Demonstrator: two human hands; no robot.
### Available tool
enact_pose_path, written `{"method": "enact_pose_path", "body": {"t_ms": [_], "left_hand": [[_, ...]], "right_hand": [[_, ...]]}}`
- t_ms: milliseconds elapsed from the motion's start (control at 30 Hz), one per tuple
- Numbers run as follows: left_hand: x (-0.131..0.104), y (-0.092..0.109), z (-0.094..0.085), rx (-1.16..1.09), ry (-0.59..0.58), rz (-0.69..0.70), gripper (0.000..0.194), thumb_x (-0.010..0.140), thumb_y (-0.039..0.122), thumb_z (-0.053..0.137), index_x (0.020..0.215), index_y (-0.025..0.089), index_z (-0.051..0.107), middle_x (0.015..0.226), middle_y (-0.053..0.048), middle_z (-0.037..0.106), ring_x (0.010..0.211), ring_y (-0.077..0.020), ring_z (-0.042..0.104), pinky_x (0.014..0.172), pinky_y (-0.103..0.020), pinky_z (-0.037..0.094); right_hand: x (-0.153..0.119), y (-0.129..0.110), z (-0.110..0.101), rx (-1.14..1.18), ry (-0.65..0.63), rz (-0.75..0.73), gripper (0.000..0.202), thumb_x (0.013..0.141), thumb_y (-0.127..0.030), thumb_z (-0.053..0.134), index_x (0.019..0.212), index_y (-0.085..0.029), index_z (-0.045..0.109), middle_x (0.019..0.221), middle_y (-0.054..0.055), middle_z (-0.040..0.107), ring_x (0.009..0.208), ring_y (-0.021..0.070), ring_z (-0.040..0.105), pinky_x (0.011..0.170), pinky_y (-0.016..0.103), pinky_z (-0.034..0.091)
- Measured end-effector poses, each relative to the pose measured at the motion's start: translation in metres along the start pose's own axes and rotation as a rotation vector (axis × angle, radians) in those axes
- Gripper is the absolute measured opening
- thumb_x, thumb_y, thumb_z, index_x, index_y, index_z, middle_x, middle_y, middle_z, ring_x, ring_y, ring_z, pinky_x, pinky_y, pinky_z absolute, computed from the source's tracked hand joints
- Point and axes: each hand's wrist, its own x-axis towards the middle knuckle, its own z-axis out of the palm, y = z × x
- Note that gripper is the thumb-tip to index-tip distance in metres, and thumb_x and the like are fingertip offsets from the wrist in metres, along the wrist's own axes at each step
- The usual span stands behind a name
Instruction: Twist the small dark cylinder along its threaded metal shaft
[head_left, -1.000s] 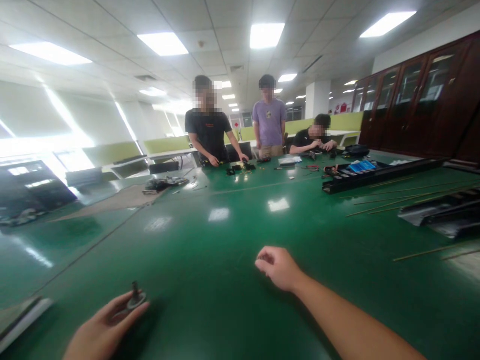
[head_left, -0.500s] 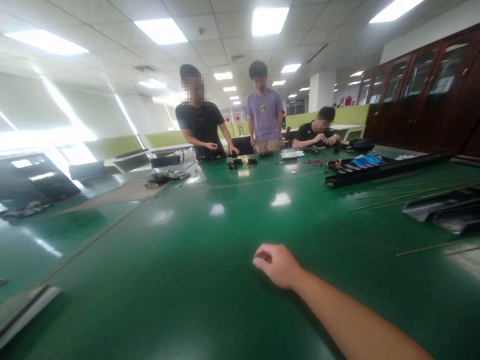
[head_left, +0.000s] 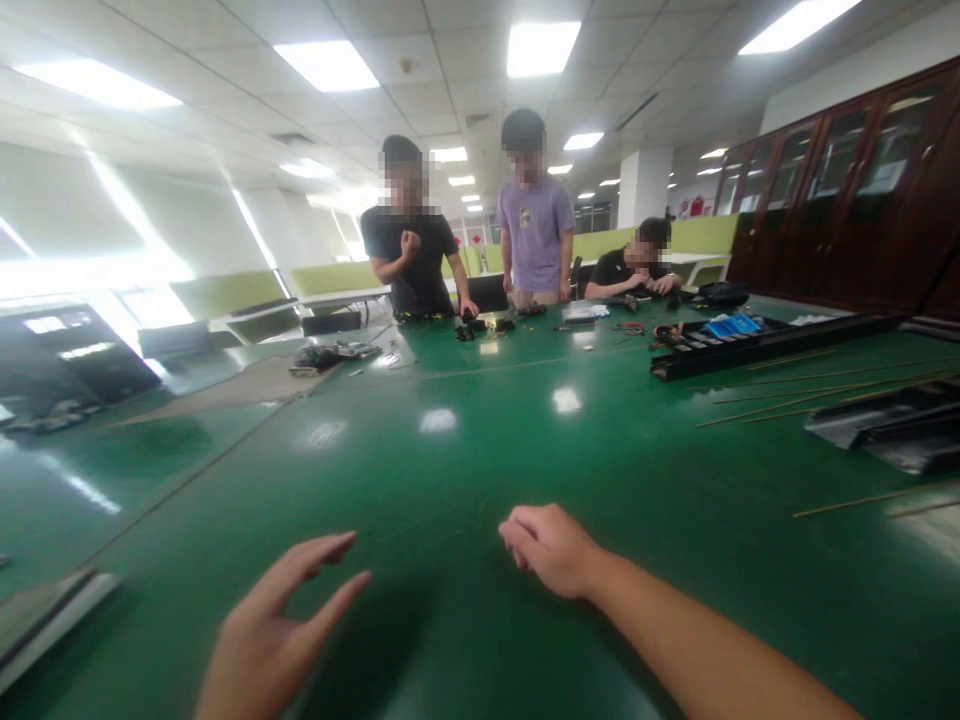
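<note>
My left hand (head_left: 274,625) is at the lower left, over the green tabletop (head_left: 420,480). Its thumb and fingers are spread apart and pointing right, with nothing between them. To its right, my right hand (head_left: 551,550) hangs low over the same surface with its fingers curled and thumb pressed in. Whatever those fingers might hold is hidden. A gap of bare green surface separates the two hands.
Black metal channels (head_left: 772,345) and thin rods (head_left: 757,410) lie on the right. Small black parts (head_left: 484,328) sit at the far side, near three people. A brown sheet (head_left: 232,390) lies at left, and a flat panel (head_left: 56,620) at the near left.
My left hand has come into view from below. My right hand's fingers have closed from a loose ring. Across the table, a person in black has raised one hand to the chest.
</note>
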Motion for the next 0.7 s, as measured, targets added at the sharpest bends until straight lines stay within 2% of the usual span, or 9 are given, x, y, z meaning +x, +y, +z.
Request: {"method": "enact_pose_path", "body": {"t_ms": [67,167,300,333,467,567,633,700], "left_hand": [[0.011,0.02,0.032,-0.112,-0.164,0.101,0.045,0.072,0.052,0.074,0.11,0.029,0.07,0.109,-0.005,0.072,0.094,-0.0265,0.069,0.085,-0.039,0.059],[0.025,0.052,0.072,-0.295,-0.347,0.176,0.044,0.076,0.042,0.073,0.118,0.028,0.068,0.12,-0.008,0.068,0.11,-0.0266,0.064,0.089,-0.039,0.058],[0.03,0.074,0.101,-0.528,-0.425,0.142,0.016,0.082,0.034,0.068,0.092,0.024,0.077,0.109,-0.009,0.072,0.106,-0.0254,0.066,0.097,-0.042,0.053],[0.029,0.076,0.105,-0.577,-0.429,0.116,0.016,0.082,0.033,0.069,0.09,0.023,0.077,0.106,-0.009,0.073,0.103,-0.0257,0.067,0.097,-0.043,0.053],[0.021,0.081,0.111,-0.744,-0.461,-0.006,0.03,0.078,0.033,0.073,0.104,0.019,0.074,0.107,-0.011,0.073,0.096,-0.0273,0.07,0.096,-0.047,0.054],[0.018,0.084,0.111,-0.783,-0.448,-0.118,0.023,0.08,0.034,0.07,0.097,0.019,0.074,0.103,-0.01,0.075,0.094,-0.0261,0.071,0.094,-0.044,0.056],[0.018,0.08,0.106,-0.756,-0.411,-0.163,0.022,0.081,0.036,0.068,0.093,0.018,0.073,0.098,-0.009,0.076,0.093,-0.0251,0.071,0.09,-0.04,0.057],[0.019,0.069,0.093,-0.693,-0.344,-0.202,0.026,0.081,0.039,0.067,0.095,0.018,0.071,0.095,-0.008,0.076,0.091,-0.0248,0.072,0.087,-0.038,0.059]], "right_hand": [[-0.002,-0.002,0.005,0.132,-0.027,-0.007,0.044,0.101,-0.043,0.04,0.068,-0.018,0.056,0.06,-0.001,0.06,0.055,0.0111,0.054,0.058,0.022,0.04],[0.0,-0.002,0.014,0.437,-0.136,0.037,0.046,0.098,-0.054,0.039,0.072,-0.019,0.051,0.057,-0.002,0.057,0.048,0.0113,0.052,0.051,0.022,0.042],[0.007,0.0,0.021,0.75,-0.198,0.089,0.05,0.09,-0.068,0.045,0.078,-0.019,0.05,0.057,0.0,0.06,0.045,0.0129,0.054,0.049,0.025,0.045],[0.009,0.0,0.021,0.787,-0.183,0.084,0.051,0.089,-0.068,0.045,0.078,-0.018,0.05,0.056,0.0,0.06,0.046,0.0131,0.054,0.05,0.025,0.045],[0.011,0.0,0.022,0.87,-0.14,0.058,0.055,0.087,-0.071,0.047,0.078,-0.017,0.054,0.054,0.0,0.059,0.047,0.0138,0.056,0.052,0.027,0.047],[0.01,0.0,0.02,0.886,-0.186,0.085,0.056,0.084,-0.072,0.05,0.088,-0.016,0.054,0.057,0.0,0.062,0.046,0.0136,0.057,0.05,0.025,0.044],[0.009,0.002,0.019,0.906,-0.234,0.133,0.057,0.082,-0.074,0.052,0.087,-0.017,0.052,0.059,0.001,0.064,0.047,0.0135,0.059,0.049,0.023,0.042],[0.009,0.004,0.016,0.925,-0.267,0.176,0.058,0.08,-0.075,0.053,0.083,-0.017,0.051,0.06,0.002,0.065,0.048,0.0134,0.061,0.05,0.023,0.042]]}}
